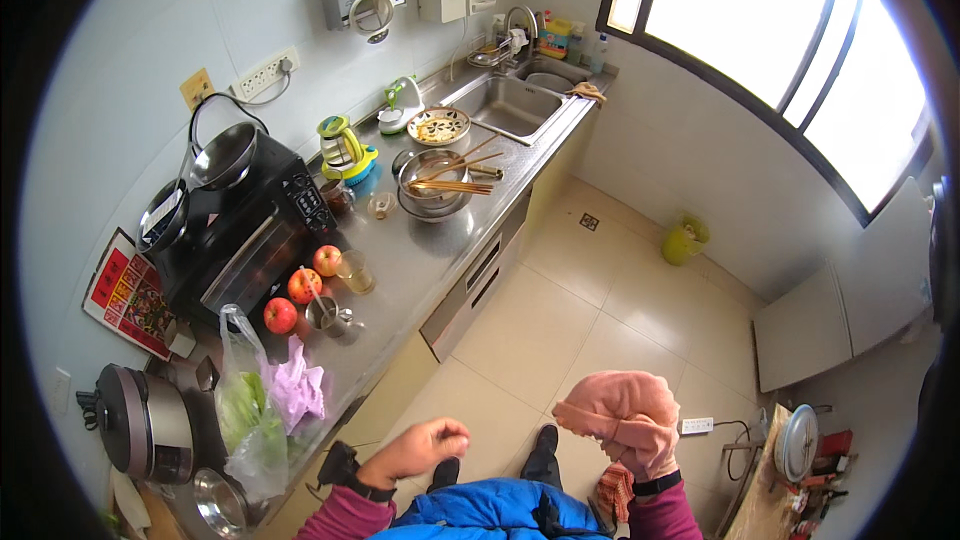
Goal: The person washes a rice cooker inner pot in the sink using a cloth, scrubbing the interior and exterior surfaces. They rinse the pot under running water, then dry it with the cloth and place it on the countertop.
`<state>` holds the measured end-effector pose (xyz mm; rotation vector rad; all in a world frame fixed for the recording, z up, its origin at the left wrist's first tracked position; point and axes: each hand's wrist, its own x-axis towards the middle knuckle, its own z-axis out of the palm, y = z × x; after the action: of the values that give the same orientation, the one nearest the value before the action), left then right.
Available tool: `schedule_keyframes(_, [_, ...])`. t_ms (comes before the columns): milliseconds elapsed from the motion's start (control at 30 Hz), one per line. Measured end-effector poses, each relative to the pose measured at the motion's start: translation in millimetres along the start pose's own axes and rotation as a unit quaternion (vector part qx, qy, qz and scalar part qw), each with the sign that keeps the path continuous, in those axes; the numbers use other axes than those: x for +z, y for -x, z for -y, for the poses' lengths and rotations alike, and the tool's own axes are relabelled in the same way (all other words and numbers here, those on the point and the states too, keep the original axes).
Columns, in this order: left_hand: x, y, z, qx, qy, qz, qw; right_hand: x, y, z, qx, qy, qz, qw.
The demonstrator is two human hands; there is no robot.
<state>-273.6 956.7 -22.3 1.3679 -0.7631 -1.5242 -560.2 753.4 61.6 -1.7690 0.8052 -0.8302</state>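
Observation:
My right hand [651, 457] is wrapped around a pink cloth [621, 409], which hides most of its fingers. The cloth hangs above the tiled floor, right of my body. My left hand [427, 448] is in front of my blue garment [491, 506], its fingers loosely curled together and no object visible in them. Left of that hand, on the steel counter [409, 262], lie a clear plastic bag [251, 420] with green vegetables and a crumpled lilac cloth [297, 384]. A metal cup [326, 317] stands farther along, beside several red apples [280, 315].
A black toaster oven [247, 240] carries metal bowls. Toward the sink [510, 106] are stacked bowls with chopsticks [450, 186], a patterned plate [439, 125] and a kettle [343, 148]. A power strip [697, 425] and a wooden board [757, 472] are at right; a green bin [682, 241] stands by the wall.

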Motion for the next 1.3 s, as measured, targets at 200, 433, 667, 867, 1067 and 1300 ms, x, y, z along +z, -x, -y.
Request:
schedule_keyframes(200, [28.4,-109.5,-68.5,0.034,0.083,-0.135,0.987,-89.4,-92.9,-33.7,0.190,-0.172,0.030,0.966])
schedule_keyframes(433, [3.9,-198.9,-113.7,0.062,0.336,-0.223,0.913,-134.8,-212.5,-65.3,-0.020,-0.097,0.082,0.992])
schedule_keyframes(667, [-65.4,-301.8,-135.0,0.103,0.460,-0.274,0.838,-121.3,-320.9,-118.1,0.144,-0.168,0.072,0.973])
schedule_keyframes(867, [-93.9,-378.1,-162.4,0.183,0.588,-0.220,0.757,-113.5,-425.5,-116.3,-0.116,0.084,0.152,0.978])
schedule_keyframes(1067, [-81.8,-378.9,-148.2,0.196,0.626,-0.202,0.727,-82.9,-516.1,-105.1,-0.032,-0.006,0.174,0.984])
schedule_keyframes(1300, [-39.4,-409.4,-92.4,-0.031,0.580,-0.358,0.731,-63.6,-643.6,-127.7,0.119,-0.038,0.248,0.961])
